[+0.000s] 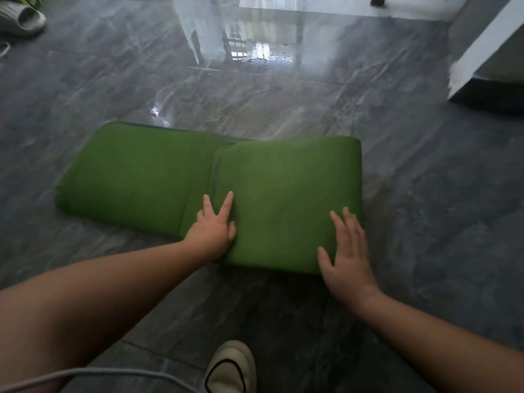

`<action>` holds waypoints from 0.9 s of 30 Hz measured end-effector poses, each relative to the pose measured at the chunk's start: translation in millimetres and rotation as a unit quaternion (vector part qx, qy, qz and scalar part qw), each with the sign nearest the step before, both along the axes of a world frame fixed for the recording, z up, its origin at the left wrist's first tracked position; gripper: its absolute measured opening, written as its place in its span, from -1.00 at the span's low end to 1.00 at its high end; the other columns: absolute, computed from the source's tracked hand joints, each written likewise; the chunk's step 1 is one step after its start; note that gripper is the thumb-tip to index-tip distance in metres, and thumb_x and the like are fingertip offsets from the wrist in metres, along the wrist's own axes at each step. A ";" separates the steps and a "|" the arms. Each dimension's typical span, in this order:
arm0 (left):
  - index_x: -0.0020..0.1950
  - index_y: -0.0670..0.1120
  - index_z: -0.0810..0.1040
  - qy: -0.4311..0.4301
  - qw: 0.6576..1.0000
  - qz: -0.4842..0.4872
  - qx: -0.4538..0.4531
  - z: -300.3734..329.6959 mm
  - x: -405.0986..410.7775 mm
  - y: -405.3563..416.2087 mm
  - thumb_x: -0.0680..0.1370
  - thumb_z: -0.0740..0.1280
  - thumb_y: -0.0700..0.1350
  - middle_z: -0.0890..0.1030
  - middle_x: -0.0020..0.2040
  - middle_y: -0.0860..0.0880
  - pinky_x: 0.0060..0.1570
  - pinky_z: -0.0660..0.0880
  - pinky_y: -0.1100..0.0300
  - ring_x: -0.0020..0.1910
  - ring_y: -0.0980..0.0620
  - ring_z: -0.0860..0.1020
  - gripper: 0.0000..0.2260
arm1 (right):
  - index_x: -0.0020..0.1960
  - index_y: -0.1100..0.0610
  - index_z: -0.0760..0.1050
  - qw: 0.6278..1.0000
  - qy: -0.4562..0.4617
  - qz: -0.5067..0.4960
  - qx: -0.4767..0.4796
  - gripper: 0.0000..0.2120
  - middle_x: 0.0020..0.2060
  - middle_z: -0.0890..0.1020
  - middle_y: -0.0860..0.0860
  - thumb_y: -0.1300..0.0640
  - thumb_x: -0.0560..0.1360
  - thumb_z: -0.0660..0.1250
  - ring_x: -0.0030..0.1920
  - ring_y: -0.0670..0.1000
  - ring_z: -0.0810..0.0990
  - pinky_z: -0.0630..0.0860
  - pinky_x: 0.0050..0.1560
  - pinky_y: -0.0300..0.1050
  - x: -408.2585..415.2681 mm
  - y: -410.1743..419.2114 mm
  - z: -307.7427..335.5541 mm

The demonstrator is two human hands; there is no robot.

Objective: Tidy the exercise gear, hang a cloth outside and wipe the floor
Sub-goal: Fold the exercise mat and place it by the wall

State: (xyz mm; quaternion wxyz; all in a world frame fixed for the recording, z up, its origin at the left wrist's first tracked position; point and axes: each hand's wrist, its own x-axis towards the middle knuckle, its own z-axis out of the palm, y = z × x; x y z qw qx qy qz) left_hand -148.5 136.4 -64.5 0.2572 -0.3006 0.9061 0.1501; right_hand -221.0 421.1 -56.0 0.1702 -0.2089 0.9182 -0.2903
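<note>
head view looks down on a thick green folded exercise mat point(175, 177) with rounded edges and a soft, fuzzy surface, lying flat on a glossy grey marbled tile floor point(425, 194); left hand point(214, 231) presses its near edge with fingers splayed, gripping nothing; right hand point(347, 256) rests flat and open on the doubled right corner; a cream slip-on shoe point(231, 367) stands below.

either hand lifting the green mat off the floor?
No. The green mat lies folded on the floor, with the left hand and right hand pressed flat on top, fingers spread.
</note>
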 end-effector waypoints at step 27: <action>0.52 0.39 -0.19 0.045 0.999 -0.014 0.022 8.4 21.3 -47.9 0.56 0.17 0.29 -0.30 0.59 -0.04 0.49 0.12 -0.20 0.54 -0.29 -0.01 -0.33 | 0.28 0.08 0.20 0.863 -0.384 -0.275 -0.177 -0.30 0.09 0.51 0.03 0.27 0.33 0.57 0.09 0.10 0.56 0.55 0.14 0.09 -45.6 -40.6 -2.3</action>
